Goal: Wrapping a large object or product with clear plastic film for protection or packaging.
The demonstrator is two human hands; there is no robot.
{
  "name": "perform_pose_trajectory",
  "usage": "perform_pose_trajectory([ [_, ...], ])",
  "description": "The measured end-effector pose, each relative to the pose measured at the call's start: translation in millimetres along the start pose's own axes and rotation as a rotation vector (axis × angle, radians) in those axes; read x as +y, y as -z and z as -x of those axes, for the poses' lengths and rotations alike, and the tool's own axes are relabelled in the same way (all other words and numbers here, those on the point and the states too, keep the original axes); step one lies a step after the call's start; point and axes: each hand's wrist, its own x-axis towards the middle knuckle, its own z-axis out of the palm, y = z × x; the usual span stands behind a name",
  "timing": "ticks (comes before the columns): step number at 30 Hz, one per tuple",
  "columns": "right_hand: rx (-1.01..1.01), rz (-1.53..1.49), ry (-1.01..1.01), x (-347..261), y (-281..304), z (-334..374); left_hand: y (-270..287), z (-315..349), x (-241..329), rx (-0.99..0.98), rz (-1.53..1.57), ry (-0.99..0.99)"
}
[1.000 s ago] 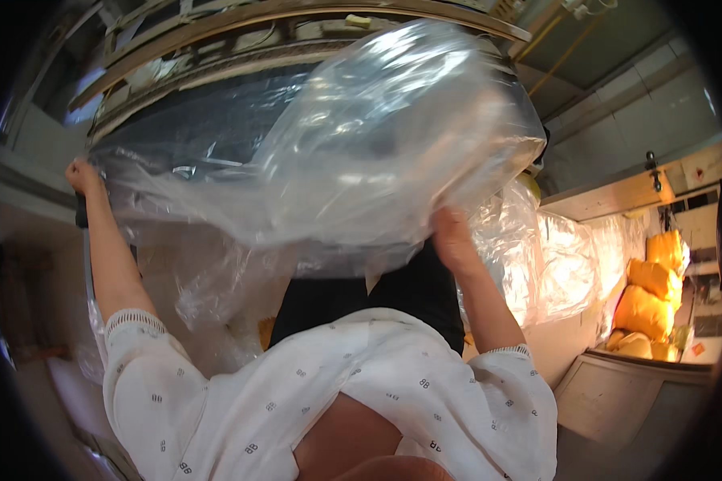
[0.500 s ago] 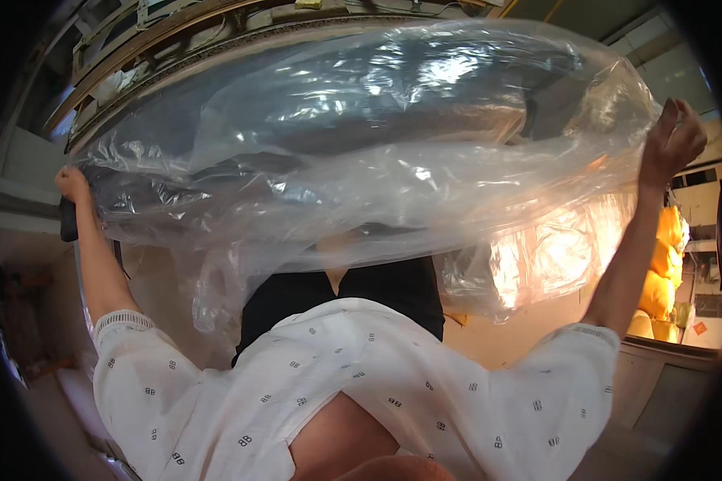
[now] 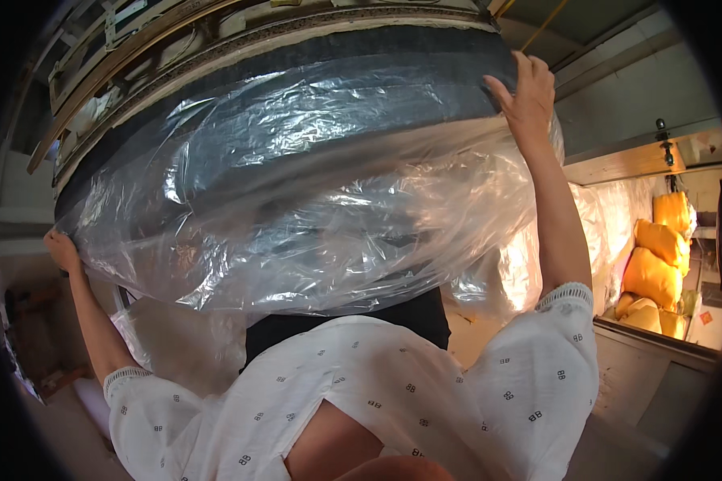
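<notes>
A large clear plastic sheet [image 3: 313,184] lies spread and wrinkled over a dark work surface [image 3: 425,48], its near edge hanging in front of my lap. My left hand [image 3: 62,250] is closed on the sheet's left end, at the near left corner of the dark surface. At the far right, my right hand [image 3: 531,100] rests with fingers spread and thumb apart, touching the sheet's right end near the surface's corner. Part of the sheet there is hidden behind my hand and forearm.
Long wooden strips [image 3: 128,68] run along the far left side behind the surface. At the right, yellow bags [image 3: 654,272] are stacked beyond more clear plastic [image 3: 614,212]. A wooden board [image 3: 626,163] with dark metal fittings juts out near my right arm.
My right hand has moved left and farther away, and its fingers have spread. My left hand has come lower. The billowing sheet has settled, uncovering the dark surface's far strip.
</notes>
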Motion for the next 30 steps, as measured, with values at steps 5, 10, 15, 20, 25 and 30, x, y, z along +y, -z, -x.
perform_pose_trajectory([
  [5, -0.199, 0.06, 0.057, 5, -25, -23, 5, 3, 4, -0.033, -0.031, 0.051],
  [10, -0.239, -0.73, -0.064, 26, -38, -19, -2, -4, -20, -0.012, -0.012, 0.023],
  [15, -0.496, -0.977, -0.577, 4, 18, -2, -2, -7, -21, 0.035, -0.01, -0.016],
  [20, -0.552, -0.967, -0.546, -6, 3, 24, -6, -24, -63, 0.144, 0.115, 0.078],
  [25, -0.494, -0.814, -0.406, -6, -1, 27, 46, -51, -77, 0.088, 0.586, 0.335],
  [30, -0.494, -0.843, -0.293, 0, -12, 27, 117, -63, -124, -0.064, 0.916, 0.346],
])
